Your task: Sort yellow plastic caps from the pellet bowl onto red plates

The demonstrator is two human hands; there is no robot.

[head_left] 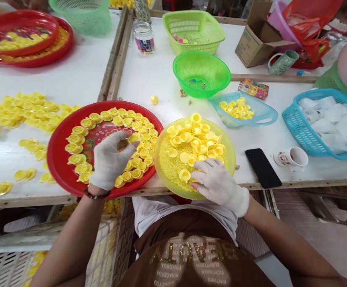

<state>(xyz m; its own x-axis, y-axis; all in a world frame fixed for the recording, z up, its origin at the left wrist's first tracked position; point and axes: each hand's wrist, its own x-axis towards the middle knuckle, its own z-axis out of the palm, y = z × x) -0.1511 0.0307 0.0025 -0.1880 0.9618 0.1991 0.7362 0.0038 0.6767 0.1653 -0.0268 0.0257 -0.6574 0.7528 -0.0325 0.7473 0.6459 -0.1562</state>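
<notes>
Yellow cups, nr R hand, in bowl

Head-worn view, looking forward and down

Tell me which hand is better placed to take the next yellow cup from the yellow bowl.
The right, I'd judge: the right hand is over the yellow bowl, close to the loose yellow cups, while the left hand is over the red tray.

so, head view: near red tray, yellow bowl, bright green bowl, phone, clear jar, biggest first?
1. Near red tray
2. Yellow bowl
3. Bright green bowl
4. Phone and clear jar: too alike to rank
</notes>
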